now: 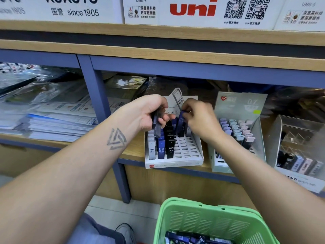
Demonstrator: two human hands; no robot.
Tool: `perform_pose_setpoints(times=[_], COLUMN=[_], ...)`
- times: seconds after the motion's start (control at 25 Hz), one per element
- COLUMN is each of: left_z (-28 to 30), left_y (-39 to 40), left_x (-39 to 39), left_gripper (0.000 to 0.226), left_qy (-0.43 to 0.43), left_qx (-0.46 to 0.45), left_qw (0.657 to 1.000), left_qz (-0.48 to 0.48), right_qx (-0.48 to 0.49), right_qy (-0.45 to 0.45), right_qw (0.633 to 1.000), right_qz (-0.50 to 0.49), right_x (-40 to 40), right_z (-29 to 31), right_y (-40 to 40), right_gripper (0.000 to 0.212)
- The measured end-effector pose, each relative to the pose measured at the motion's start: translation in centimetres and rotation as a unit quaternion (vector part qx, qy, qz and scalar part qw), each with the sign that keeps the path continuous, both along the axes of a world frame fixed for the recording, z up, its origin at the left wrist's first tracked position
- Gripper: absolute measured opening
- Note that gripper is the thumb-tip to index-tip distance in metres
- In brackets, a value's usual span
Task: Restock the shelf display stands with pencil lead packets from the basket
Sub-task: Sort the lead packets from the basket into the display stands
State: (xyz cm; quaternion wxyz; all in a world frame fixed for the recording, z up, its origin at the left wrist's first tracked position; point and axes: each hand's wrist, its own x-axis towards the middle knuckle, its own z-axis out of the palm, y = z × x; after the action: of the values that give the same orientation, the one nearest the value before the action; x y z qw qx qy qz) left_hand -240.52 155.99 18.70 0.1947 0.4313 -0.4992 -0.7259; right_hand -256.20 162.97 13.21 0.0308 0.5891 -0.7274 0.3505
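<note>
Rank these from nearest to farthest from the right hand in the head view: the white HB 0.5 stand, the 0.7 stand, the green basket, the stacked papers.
From the right hand:
1. white HB 0.5 stand, directly beneath it.
2. 0.7 stand, just to its right.
3. stacked papers, in the left shelf bay.
4. green basket, down on the floor.

Even, soft indoor light is falling from above, leaving only faint shadows under the two hands. Left of the gripping hands, the clear plastic-wrapped stacks of paper [52,110] are throwing white glare and looking smeared. Far right of the grip, the transparent acrylic display box [299,143] is blurring, and the white brand signs [193,9] above are bowing with wide-angle distortion. Below the grip, the green slotted plastic basket [207,221] is staying fairly sharp, while the fingers are showing slight motion blur.
</note>
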Motion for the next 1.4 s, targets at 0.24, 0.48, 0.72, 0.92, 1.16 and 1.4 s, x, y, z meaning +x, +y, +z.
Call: perform_pose_setpoints(times=[0.24, 0.48, 0.72, 0.92, 1.16, 1.4], left_z=[-0.2, -0.8, -0.9, -0.9, -0.2, 0.4], left_y=[-0.1, -0.6, -0.6, -0.4, 0.7, 2.5], left_x=[0.5, 0.8, 0.7, 0.8, 0.6, -0.4], left_gripper=[0.025, 0.019, 0.014, 0.022, 0.022, 0.022], left_qy=[0.022, 0.01, -0.013, -0.009, 0.023, 0.041], left_qx=[0.028, 0.026, 0.004, -0.009, -0.006, -0.01], left_qw=[0.999, 1.0, 1.0, 0.999, 0.997, 0.991], left_qz=[0.007, 0.009, -0.025, -0.044, -0.078, -0.129], right_qx=[0.009, 0.022, 0.079, 0.09, -0.016, -0.02], right_qy=[0.036, 0.021, 0.113, 0.072, -0.491, -0.518], right_qw=[0.999, 0.999, 0.99, 0.993, 0.865, 0.849], right_qz=[0.013, 0.015, -0.011, -0.002, 0.102, 0.104], right_x=[0.6, 0.5, 0.3, 0.2, 0.9, -0.9], right_z=[-2.3, -2.3, -2.2, -2.2, 2.0, 3.9], right_y=[-0.8, -1.0, -2.7, -2.6, -0.3, 2.3], right_gripper=[0.014, 0.018, 0.02, 0.024, 0.011, 0.017])
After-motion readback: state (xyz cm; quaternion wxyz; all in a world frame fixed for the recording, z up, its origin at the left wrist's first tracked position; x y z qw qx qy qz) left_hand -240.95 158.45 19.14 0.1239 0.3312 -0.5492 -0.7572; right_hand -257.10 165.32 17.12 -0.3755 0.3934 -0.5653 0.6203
